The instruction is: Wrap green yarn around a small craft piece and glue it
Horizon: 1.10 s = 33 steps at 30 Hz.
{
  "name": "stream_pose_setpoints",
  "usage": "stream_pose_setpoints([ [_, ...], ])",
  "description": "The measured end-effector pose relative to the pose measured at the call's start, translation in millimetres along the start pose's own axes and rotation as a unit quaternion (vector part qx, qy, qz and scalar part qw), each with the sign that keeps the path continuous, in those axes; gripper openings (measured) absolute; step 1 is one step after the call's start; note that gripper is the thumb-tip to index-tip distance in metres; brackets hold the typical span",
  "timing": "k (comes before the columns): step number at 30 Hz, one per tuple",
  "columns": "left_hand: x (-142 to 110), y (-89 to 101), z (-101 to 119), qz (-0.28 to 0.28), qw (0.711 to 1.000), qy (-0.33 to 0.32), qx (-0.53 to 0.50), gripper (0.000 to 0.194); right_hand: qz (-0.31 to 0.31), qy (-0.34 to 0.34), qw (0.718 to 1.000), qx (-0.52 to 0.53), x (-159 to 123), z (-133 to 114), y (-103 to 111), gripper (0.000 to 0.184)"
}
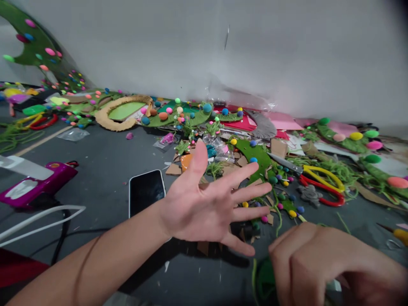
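"So, what did we record for the left hand (204, 208)?"

"Spread wide, palm toward us, thumb up, grasping nothing. Behind its wrist we saw a phone (145, 191), partly covered, on the grey table (105, 165)."

"And the right hand (314, 259)?"

"Low on the right, fingers curled down. We spotted a small pale object (333, 285) beneath them, mostly hidden, and could not tell whether they gripped it."

"Where did we place the dark green piece (266, 276)?"

"Just left of the right hand's fingers, at the bottom edge. We could not make out its full shape, nor whether the hand touched it."

"What did we log around them?"

"Beyond the right hand, scissors (314, 170) with red and yellow handles, a grey flower (310, 193) beside them. Beyond the left hand, cardboard scraps (174, 169) and green felt (258, 155) with pompoms (253, 143). Far left, we noted a purple device (63, 172)."
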<state>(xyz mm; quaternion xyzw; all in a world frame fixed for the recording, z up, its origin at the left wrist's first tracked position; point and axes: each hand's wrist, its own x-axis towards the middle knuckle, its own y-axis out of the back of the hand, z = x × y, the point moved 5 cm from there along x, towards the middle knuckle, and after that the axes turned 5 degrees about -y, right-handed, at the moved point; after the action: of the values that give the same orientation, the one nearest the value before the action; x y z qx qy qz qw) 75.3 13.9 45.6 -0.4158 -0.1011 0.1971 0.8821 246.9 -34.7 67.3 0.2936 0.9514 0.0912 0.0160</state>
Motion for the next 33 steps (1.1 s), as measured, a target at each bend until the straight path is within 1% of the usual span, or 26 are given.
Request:
stream_pose_setpoints([
  [2,3.6,3.3,-1.8,0.040,0.999,0.002,0.024,0.088,0.084,-0.028,0.996,0.017,0.2,4.4,5.8,0.014],
  [3,6.2,7.5,-1.0,0.073,0.996,-0.006,0.048,0.087,0.122,-0.048,0.991,0.022,1.2,6.8,8.4,0.016],
  [5,10.3,20.5,5.2,0.160,0.979,-0.035,0.124,0.086,0.200,-0.091,0.975,0.025,3.7,10.9,14.8,0.021],
  [6,10.7,28.2,10.5,0.208,0.962,-0.046,0.173,0.076,0.227,-0.106,0.968,0.025,5.0,12.4,17.5,0.022],
  [7,9.5,35.9,17.0,0.252,0.937,-0.045,0.238,0.052,0.244,-0.110,0.963,0.029,6.3,13.0,19.7,0.021],
  [8,6.8,42.7,25.7,0.290,0.899,-0.041,0.327,0.041,0.259,-0.105,0.960,0.031,7.2,13.2,22.1,0.021],
  [9,2.9,47.3,37.0,0.317,0.857,-0.055,0.403,0.039,0.272,-0.095,0.957,0.031,7.6,13.2,24.4,0.019],
  [10,-1.6,49.5,48.7,0.329,0.825,-0.082,0.453,0.040,0.283,-0.085,0.955,0.029,7.6,13.5,26.6,0.018],
  [11,-3.4,48.3,55.7,0.287,0.810,-0.081,0.505,0.037,0.298,-0.077,0.951,0.028,7.1,14.2,29.1,0.018],
  [12,-4.9,44.1,61.5,0.223,0.792,-0.090,0.561,0.033,0.314,-0.074,0.946,0.026,6.5,15.4,31.7,0.019],
  [13,-6.5,38.8,64.4,0.151,0.764,-0.092,0.620,0.050,0.333,-0.075,0.940,0.020,6.0,16.7,34.4,0.019],
  [14,-9.6,36.8,68.0,0.131,0.727,-0.094,0.668,0.065,0.352,-0.082,0.933,0.008,6.0,18.1,36.9,0.019],
  [15,-12.2,35.5,71.1,0.134,0.696,-0.101,0.698,0.071,0.364,-0.091,0.927,-0.009,6.8,19.3,38.7,0.020],
  [16,-12.9,34.7,71.0,0.136,0.680,-0.097,0.714,0.072,0.369,-0.103,0.923,-0.032,8.5,20.4,39.6,0.020],
  [17,-12.2,34.4,69.0,0.143,0.679,-0.089,0.714,0.067,0.368,-0.114,0.921,-0.056,10.8,21.4,40.0,0.021],
  [18,-9.8,33.7,64.5,0.143,0.694,-0.080,0.701,0.061,0.363,-0.126,0.920,-0.079,13.3,22.4,39.8,0.022],
  [19,-6.1,32.5,57.8,0.133,0.718,-0.070,0.680,0.056,0.358,-0.135,0.919,-0.100,15.7,23.3,39.2,0.023],
  [21,2.5,28.4,43.9,0.105,0.767,-0.069,0.629,0.052,0.349,-0.140,0.918,-0.129,19.3,24.2,37.5,0.023],
  [22,6.5,26.6,38.2,0.094,0.783,-0.074,0.610,0.051,0.347,-0.138,0.917,-0.140,20.5,24.2,36.6,0.021],
  [23,9.8,25.8,33.7,0.093,0.793,-0.078,0.596,0.046,0.344,-0.134,0.917,-0.147,21.5,23.9,35.7,0.020],
  [24,12.2,26.0,30.4,0.096,0.798,-0.077,0.590,0.038,0.343,-0.129,0.918,-0.152,22.3,23.5,34.9,0.020],
  [26,14.5,27.5,28.0,0.110,0.794,-0.075,0.594,0.021,0.342,-0.124,0.919,-0.155,23.3,22.6,34.1,0.019],
  [29,12.1,28.1,35.3,0.127,0.767,-0.092,0.623,0.020,0.355,-0.131,0.911,-0.165,23.7,21.7,35.0,0.018],
  [31,7.2,27.4,46.9,0.149,0.751,-0.126,0.630,0.018,0.376,-0.130,0.902,-0.165,22.9,21.3,36.3,0.017],
  [33,0.1,27.5,61.1,0.188,0.739,-0.164,0.626,0.016,0.413,-0.114,0.892,-0.145,20.8,20.9,37.8,0.015],
])
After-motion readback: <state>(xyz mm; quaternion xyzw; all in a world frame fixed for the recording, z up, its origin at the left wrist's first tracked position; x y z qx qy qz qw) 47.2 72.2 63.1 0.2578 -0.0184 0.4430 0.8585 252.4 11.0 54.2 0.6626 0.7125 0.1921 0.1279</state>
